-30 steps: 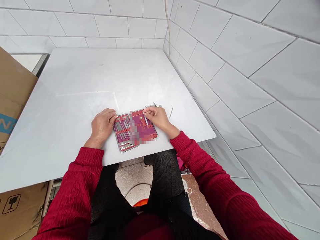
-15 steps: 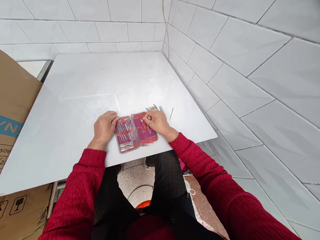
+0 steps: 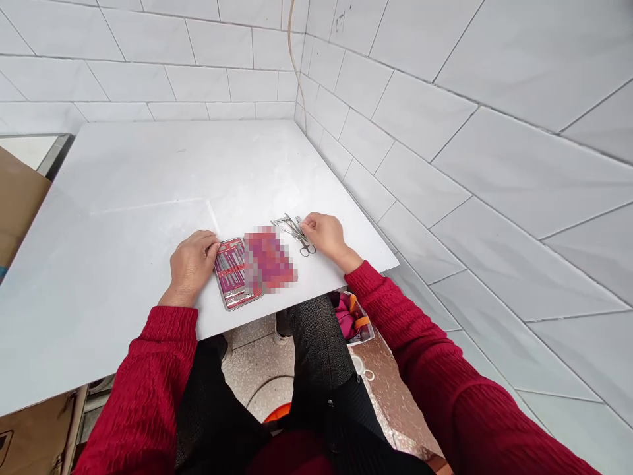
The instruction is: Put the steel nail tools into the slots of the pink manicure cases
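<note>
An opened manicure set case (image 3: 228, 300) with a grey rim lies flat near the table's front edge. Its left half holds several slim metal tools under red straps; its red and purple right half is blurred out. My left hand (image 3: 192, 264) grips the left edge of the case, thumb and fingers closed. To the right of the case is a small heap of loose metal tools, among them nail scissors (image 3: 307, 250). My right hand (image 3: 326, 236) is at the heap's right side, thumb and fingers pinched together. What is between those fingertips is too small to make out.
The white table (image 3: 133, 165) reaches back to tiled walls (image 3: 376, 132), and a cable (image 3: 297, 66) hangs in the corner. Cardboard boxes (image 3: 20, 198) stand at the left. Below the table's right edge is a bin (image 3: 368, 333) with pink and orange things.
My right hand has moved right, from over the case's right half to the loose tools. My left hand stays at the case's left edge. The view has shifted to the right.
</note>
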A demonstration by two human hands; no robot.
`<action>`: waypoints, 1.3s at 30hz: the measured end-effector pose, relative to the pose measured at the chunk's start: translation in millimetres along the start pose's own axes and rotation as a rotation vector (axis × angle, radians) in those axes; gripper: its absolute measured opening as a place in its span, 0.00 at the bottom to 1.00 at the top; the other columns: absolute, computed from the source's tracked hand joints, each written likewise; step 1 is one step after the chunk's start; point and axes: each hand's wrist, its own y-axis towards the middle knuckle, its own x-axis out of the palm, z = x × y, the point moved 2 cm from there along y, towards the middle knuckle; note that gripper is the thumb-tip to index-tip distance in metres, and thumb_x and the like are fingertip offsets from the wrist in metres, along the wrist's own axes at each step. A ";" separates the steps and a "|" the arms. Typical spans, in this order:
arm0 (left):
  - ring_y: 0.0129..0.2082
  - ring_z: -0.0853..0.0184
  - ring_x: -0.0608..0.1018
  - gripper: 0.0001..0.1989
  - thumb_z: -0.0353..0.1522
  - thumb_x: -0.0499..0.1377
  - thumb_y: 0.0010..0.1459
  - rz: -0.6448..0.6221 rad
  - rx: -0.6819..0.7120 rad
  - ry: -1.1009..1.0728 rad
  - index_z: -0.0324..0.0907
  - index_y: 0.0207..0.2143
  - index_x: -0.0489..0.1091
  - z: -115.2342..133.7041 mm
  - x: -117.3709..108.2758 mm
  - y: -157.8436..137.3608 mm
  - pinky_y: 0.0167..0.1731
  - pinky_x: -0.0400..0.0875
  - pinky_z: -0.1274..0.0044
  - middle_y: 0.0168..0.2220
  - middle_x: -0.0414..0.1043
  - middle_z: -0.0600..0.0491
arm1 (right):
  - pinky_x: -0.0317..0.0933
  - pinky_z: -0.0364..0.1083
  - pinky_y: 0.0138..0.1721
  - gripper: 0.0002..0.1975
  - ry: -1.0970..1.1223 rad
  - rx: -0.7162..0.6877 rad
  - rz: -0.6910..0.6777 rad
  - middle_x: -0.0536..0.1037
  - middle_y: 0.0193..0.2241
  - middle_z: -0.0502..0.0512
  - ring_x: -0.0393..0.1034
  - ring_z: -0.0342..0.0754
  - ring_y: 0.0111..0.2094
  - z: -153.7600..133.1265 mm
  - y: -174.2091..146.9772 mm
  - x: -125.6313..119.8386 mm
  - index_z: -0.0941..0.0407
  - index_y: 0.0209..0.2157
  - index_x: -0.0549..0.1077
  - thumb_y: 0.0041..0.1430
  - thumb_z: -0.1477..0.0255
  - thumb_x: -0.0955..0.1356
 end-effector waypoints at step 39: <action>0.46 0.57 0.80 0.12 0.31 0.53 0.65 -0.015 -0.006 0.010 0.43 0.34 0.76 1.5 3.1 -5.0 0.42 0.73 0.68 0.45 0.80 0.48 | 0.58 0.39 0.18 0.19 0.877 0.031 -0.335 0.74 0.17 0.42 0.65 0.41 0.17 -41.7 2.8 42.4 0.58 0.43 0.75 0.45 0.78 0.71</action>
